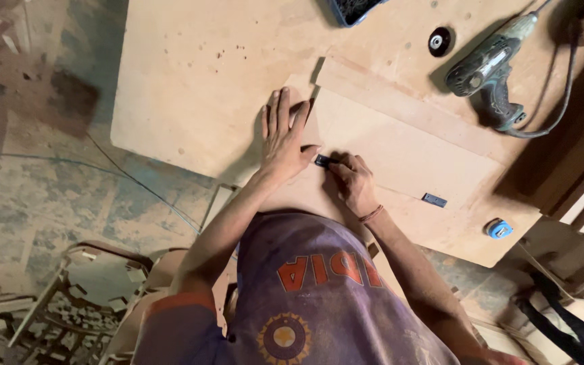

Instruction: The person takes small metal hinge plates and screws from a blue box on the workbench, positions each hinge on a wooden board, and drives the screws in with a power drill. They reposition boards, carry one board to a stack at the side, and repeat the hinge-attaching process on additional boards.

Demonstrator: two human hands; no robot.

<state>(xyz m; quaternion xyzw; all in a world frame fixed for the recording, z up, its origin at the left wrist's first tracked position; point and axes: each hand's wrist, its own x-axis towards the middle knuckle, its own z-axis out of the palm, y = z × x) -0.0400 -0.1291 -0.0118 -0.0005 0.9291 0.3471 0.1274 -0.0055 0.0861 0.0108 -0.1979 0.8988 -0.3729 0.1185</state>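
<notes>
My left hand (pixel 284 135) lies flat with fingers spread on a light wooden board (pixel 400 145), pressing near its left end. My right hand (pixel 353 181) is closed around a small dark hinge-like metal piece (pixel 322 161) at the board's near edge, right beside my left thumb. A second small dark metal piece (pixel 434 200) sits further right along the same edge. The board rests on a large plywood worktop (pixel 190 88).
A corded power drill (pixel 488 71) lies at the far right of the worktop, its cable looping right. A black round disc (pixel 439 41) sits near it. A blue tape measure (pixel 499 229) is at the near right corner. Wooden scraps and a chair frame (pixel 69 297) stand on the floor at left.
</notes>
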